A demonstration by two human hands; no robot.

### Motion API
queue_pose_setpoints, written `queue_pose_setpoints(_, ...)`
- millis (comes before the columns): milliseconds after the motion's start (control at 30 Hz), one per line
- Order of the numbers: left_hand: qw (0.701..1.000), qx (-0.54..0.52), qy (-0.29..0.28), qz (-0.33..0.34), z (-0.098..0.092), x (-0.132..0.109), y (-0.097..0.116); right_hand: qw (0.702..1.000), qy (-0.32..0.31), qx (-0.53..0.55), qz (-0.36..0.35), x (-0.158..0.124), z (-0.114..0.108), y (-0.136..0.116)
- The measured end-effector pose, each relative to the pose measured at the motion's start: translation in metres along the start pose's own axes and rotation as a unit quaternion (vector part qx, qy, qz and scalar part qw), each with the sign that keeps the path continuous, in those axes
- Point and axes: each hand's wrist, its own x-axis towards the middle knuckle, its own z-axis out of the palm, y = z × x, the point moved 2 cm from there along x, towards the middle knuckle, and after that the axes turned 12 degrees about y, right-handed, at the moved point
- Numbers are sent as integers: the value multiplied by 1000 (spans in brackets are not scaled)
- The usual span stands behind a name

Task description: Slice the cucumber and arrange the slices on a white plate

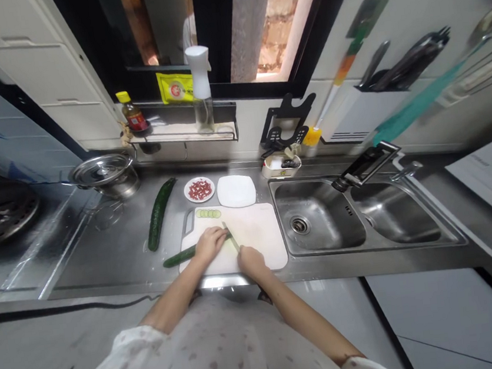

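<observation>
A white cutting board (pixel 255 231) lies on the steel counter in front of me. My left hand (pixel 210 242) presses down on a cucumber (pixel 179 256) that lies across the board's left edge, fingers curled over it. My right hand (pixel 250 261) is closed on the handle of a knife (pixel 231 236), whose blade stands against the cucumber's cut end beside my left fingers. Several cut cucumber slices (pixel 208 213) lie in a row at the board's far left corner.
A whole cucumber (pixel 159 213) lies on the counter left of the board. Behind the board are a small plate of red pieces (pixel 199 190) and an empty white plate (pixel 236 190). A double sink (pixel 325 223) is to the right, a lidded steel pot (pixel 103 174) at the back left.
</observation>
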Motion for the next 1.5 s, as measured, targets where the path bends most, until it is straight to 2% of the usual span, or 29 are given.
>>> queue_pose_setpoints(300,1000,-8,3,-7,0,-1,1,1000,-17,-17,14,-16,3,7)
queue_pose_setpoints(933,1000,2,2,7,0,0,1,1000,29,7,-6,18,-2,-11)
queue_pose_setpoints(1500,1000,3,0,0,-1,-2,1,1000,-5,0,17,-14,4,5)
